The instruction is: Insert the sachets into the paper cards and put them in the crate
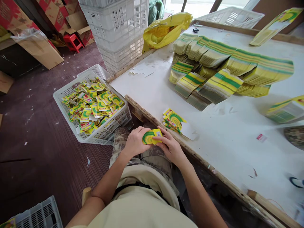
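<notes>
Above my lap, both hands hold one small yellow and green box (152, 136). My left hand (136, 141) is wrapped round its left end, while my right hand (171, 145) has its fingers on the right end, by a printed barcode. Just past my right hand, a few flat printed cartons (174, 122) lie at the table's edge. To my left stands a white plastic crate (68, 125) heaped with many similar small yellow and green boxes (95, 107). My fingers hide part of the held box.
Stacks of flat yellow and green cartons (213, 69) cover the far part of the white table (152, 91). A yellow plastic bag (163, 31) lies at its far corner, beside tall stacked white crates (118, 25). A red stool (73, 42) stands among cardboard boxes.
</notes>
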### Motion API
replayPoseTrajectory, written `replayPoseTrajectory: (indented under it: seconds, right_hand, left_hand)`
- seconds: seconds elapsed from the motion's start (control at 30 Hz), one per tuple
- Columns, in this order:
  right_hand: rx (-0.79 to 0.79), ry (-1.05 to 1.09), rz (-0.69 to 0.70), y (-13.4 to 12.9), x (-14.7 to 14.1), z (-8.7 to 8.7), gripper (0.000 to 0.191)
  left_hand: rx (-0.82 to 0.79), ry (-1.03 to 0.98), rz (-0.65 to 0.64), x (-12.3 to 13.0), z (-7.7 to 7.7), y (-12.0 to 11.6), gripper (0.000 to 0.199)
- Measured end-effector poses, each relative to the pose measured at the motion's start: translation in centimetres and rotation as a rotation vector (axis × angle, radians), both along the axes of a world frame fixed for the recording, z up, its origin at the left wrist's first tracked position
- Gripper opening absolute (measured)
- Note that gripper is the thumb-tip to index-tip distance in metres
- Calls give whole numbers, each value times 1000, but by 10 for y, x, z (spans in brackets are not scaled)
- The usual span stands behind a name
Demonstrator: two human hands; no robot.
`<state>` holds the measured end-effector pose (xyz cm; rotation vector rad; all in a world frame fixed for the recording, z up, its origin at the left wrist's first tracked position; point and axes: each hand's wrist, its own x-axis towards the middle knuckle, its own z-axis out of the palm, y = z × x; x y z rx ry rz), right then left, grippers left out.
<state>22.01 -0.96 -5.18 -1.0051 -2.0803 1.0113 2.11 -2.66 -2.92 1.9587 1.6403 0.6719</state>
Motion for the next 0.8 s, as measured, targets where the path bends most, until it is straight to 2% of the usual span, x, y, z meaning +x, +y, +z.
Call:
replayPoseTrajectory:
  seconds: [0.13,0.27,0.33,0.43,0.5,0.57,0.6,0.67,0.7,0.73,0.8]
  right_hand:
    - [40,-18,-29,1,2,-1,29]
    - [20,-25,34,4,5,-1,26]
    - [17,-9,-2,3,1,-1,25]
    - [4,79,-135,-1,-11,-4,41]
    - [-22,136,-187,0,-12,-6,55]
    - [-23,130,-289,7,-3,-9,60]
    - [-8,93,-377,13,5,-12,58]
    - [47,-51,-587,27,24,-18,48]
    - [68,-152,-660,33,33,-22,44]
    - [79,-259,-699,39,41,-25,41]
    - [91,-431,-711,48,50,-32,36]
  left_hand:
    - [0,24,-19,-2,3,2,52]
    - [-5,11,-39,0,2,1,50]
    - [13,29,-25,5,0,0,50]
    - [30,46,-10,9,-4,0,52]
    - [48,26,7,-1,-4,6,51]
    - [157,31,137,-28,1,15,54]
    - [248,59,262,-47,5,22,59]
    - [475,149,574,-87,16,34,87]
    - [533,166,673,-104,20,39,96]
    - [567,153,738,-118,23,43,96]
    - [545,85,766,-129,22,45,77]
